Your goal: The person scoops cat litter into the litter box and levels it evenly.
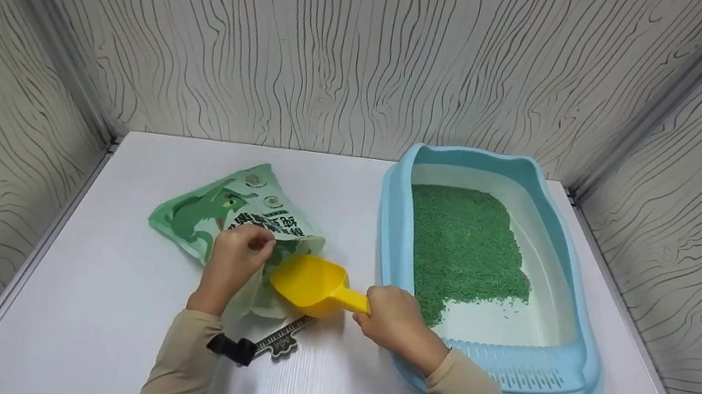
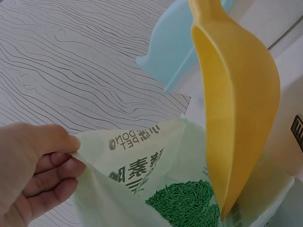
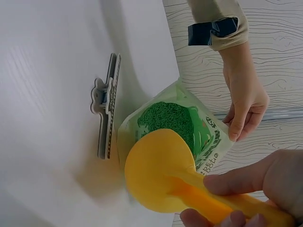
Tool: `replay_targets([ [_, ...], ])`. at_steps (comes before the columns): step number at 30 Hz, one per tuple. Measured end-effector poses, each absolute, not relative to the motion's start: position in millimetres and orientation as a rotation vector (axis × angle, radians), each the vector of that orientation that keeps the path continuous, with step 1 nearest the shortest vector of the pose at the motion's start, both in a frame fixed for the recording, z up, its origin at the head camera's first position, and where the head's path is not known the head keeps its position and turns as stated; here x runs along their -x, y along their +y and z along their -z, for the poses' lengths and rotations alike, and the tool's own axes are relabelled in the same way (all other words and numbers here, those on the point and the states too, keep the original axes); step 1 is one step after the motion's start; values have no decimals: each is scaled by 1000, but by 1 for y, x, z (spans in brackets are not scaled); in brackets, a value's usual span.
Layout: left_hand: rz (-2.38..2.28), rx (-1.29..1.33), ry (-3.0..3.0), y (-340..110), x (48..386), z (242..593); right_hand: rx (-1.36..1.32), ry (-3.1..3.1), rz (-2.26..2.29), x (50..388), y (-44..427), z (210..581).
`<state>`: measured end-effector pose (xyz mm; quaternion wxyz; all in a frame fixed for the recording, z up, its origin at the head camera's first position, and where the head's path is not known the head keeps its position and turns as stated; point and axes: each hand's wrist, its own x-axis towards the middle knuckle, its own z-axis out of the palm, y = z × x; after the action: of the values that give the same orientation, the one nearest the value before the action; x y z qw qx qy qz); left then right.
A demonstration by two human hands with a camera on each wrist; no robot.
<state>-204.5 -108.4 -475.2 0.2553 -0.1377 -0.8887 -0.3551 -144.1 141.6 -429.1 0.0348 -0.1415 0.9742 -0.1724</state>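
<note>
A light green bag (image 1: pixel 205 211) of cat litter lies on the table, its mouth facing the right hand. Thumb and fingers of my left hand (image 1: pixel 240 253) pinch the upper edge of that mouth and hold it raised. Inside, green litter pellets (image 2: pixel 184 203) show in the left wrist view. My right hand (image 1: pixel 399 320) grips the handle of a yellow scoop (image 1: pixel 309 284). The scoop's tip is at the bag's mouth, over the lower edge. Whether the scoop holds pellets cannot be seen.
To the right stands a blue litter box (image 1: pixel 393 230) with green pellets (image 1: pixel 464 247) spread over part of its floor. A long bag clip (image 3: pixel 109 104) lies on the table (image 1: pixel 76 296) beside the bag's mouth. Patterned walls (image 1: pixel 344 52) enclose the back and sides.
</note>
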Motion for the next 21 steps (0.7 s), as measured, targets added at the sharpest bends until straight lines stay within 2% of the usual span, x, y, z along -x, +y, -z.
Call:
replay_targets([
  [13, 958, 365, -2422, -108, 203, 474, 404, 3024, 345, 146, 122, 425],
  [21, 976, 379, -2404, -108, 202, 472, 395, 2983, 379, 150, 109, 421],
])
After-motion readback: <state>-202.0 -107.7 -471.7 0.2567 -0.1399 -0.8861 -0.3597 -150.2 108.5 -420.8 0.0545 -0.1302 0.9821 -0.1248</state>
